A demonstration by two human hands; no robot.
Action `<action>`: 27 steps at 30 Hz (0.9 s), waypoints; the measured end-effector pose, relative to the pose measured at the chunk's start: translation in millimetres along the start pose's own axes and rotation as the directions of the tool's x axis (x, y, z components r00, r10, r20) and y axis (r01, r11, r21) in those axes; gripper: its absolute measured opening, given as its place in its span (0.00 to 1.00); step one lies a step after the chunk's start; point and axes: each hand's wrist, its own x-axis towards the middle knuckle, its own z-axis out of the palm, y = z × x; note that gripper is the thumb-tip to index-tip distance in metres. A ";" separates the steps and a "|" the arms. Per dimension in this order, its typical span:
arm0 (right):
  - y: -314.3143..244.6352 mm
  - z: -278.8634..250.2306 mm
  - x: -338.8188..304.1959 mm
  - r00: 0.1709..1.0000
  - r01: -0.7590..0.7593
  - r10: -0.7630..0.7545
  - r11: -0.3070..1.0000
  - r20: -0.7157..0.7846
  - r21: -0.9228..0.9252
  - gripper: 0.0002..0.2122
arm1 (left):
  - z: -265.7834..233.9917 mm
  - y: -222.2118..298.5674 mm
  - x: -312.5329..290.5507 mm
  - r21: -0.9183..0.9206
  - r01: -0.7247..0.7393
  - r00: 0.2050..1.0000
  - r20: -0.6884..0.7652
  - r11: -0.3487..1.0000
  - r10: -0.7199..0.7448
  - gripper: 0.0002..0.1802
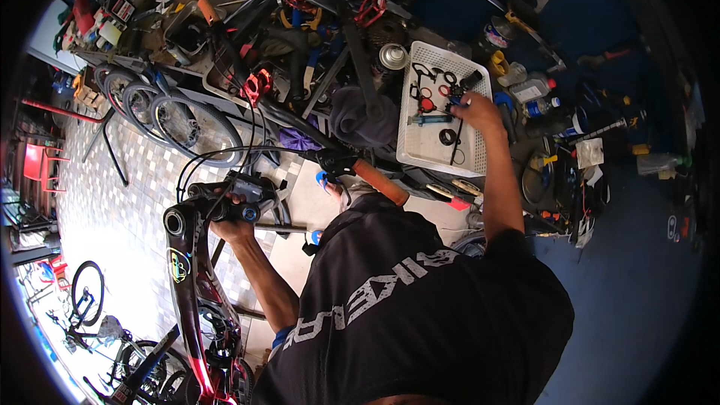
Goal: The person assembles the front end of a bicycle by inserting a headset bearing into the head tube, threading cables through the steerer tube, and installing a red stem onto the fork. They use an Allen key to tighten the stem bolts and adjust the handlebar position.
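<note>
The white perforated basket [406, 146] holds loose small parts: a black ring [448, 136], a round red piece [427, 104], a teal bar-shaped piece [435, 118] and a thin black rod [456, 142]. The right hand [478, 114] reaches in over the basket's right side, its fingers bent at the dark pieces there; whether its grip is pinching any of them I cannot tell.

Well to the basket's left and lower in view, the left hand [235, 226] has its grip curled around a dark bicycle component [255, 193]. Just beyond that hand, farther from the basket, is the head tube of a dark bicycle frame [187, 270].

A grey cloth [364, 116] lies just left of the basket, a metal can [392, 57] near its upper left corner, and a red-capped bottle [531, 90] to its right. Bicycle wheels [156, 121] stand far to its left.
</note>
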 end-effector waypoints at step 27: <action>5.4 33.9 107.6 0.982 -0.108 0.119 0.991 -0.144 0.080 0.13 | -6.3 0.7 1.6 -0.029 0.008 1.000 -0.002 1.000 -0.008 0.20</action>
